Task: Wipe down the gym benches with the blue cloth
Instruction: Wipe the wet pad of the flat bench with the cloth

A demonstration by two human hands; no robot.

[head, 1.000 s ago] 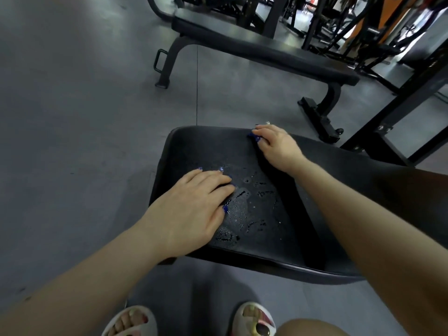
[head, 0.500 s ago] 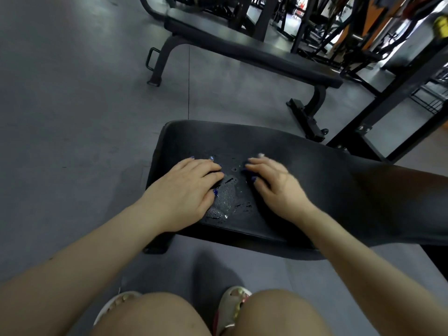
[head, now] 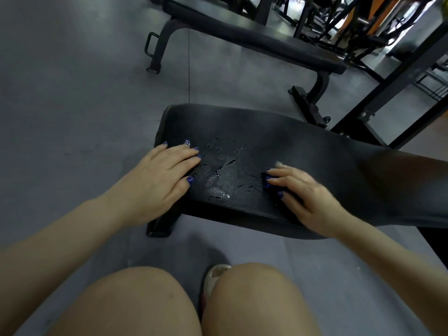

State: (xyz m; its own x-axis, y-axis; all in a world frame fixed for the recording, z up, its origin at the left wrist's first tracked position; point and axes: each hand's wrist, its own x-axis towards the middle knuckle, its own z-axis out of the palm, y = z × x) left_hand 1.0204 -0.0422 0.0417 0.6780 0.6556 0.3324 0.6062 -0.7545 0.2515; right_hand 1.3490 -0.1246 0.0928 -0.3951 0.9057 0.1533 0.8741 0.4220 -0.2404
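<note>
1. The left hand lies flat on the near-left part of the black padded counter, fingers straight and holding nothing; it looks like a brace rather than a working hand
2. Just right of its fingertips sits a patch of water droplets, between the two hands and toward the near edge of the pad
3. The right hand presses down on the blue cloth, fingers curled over it; only a small dark-blue edge shows under the fingertips, so the cloth's size and fold cannot be made out
4. The relation that matters: the wet patch lies directly left of the cloth, close by, and the right hand is the one that has it; the pad's long axis runs left to right, so a leftward stroke along it would likely catch the droplets
5. The pad's right end is cut off by the frame; a second bench stands far behind, untouched, its far-left end out of view
</note>
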